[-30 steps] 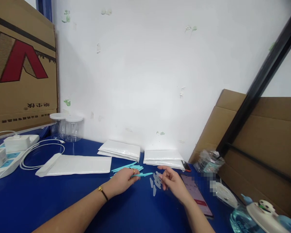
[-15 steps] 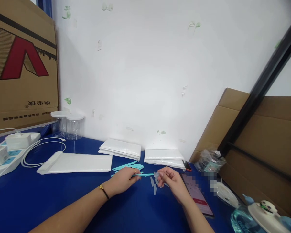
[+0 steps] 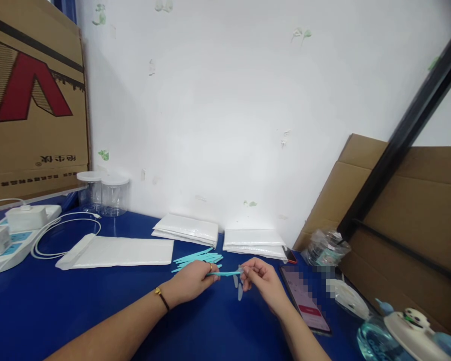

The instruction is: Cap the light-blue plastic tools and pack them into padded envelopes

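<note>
Head view: my left hand [image 3: 198, 277] pinches one blue stick [image 3: 227, 274] between thumb and fingers, low over the table [image 3: 210, 326], toward its back edge. My right hand [image 3: 263, 278] has thumb and fingertips pressed together on a clear cap [image 3: 241, 269] at the stick's tip; how far on, cannot tell. Spare sticks [image 3: 195, 256] lie nearer the back edge; loose caps [image 3: 240, 292] lie beside my right fingers; phone [image 3: 304, 301] toward the right edge.
</note>
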A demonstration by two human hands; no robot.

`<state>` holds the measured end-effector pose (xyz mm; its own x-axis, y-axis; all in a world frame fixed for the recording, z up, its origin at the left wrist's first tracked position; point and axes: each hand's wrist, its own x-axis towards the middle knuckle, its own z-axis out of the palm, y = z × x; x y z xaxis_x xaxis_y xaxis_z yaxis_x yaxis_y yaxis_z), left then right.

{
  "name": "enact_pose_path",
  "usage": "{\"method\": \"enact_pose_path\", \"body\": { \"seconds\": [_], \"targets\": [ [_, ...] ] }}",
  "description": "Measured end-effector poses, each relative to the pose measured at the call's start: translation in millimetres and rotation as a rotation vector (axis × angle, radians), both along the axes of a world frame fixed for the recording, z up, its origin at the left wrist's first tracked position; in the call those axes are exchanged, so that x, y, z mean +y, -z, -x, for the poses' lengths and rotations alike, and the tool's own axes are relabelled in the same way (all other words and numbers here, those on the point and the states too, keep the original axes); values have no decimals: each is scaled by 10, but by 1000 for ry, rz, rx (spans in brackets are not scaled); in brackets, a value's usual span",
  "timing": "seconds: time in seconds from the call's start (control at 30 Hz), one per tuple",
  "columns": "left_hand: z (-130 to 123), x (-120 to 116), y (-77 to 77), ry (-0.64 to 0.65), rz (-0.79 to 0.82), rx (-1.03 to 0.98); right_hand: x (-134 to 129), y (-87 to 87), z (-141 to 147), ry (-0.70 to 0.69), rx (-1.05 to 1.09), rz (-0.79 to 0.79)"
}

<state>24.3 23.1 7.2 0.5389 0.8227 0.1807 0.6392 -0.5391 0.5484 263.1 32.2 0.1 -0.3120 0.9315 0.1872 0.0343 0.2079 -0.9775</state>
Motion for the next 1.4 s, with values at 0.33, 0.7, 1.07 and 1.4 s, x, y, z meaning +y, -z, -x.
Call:
{"method": "enact_pose_path", "body": {
  "seconds": [0.33, 0.7, 1.07, 1.4],
  "targets": [
    [-3, 0, 3, -4, 10, -11, -28, 9, 49, -66, 7, 24],
    [-22, -89, -28, 104, 171, 45, -105, 6, -2, -212, -247, 125],
    [140, 127, 11, -188, -192, 333, -19, -79, -236, -91, -715, -356],
    [38, 57, 18, -77, -288, 377, -154, -84, -58, -159, -853, -390]
  ]
}}
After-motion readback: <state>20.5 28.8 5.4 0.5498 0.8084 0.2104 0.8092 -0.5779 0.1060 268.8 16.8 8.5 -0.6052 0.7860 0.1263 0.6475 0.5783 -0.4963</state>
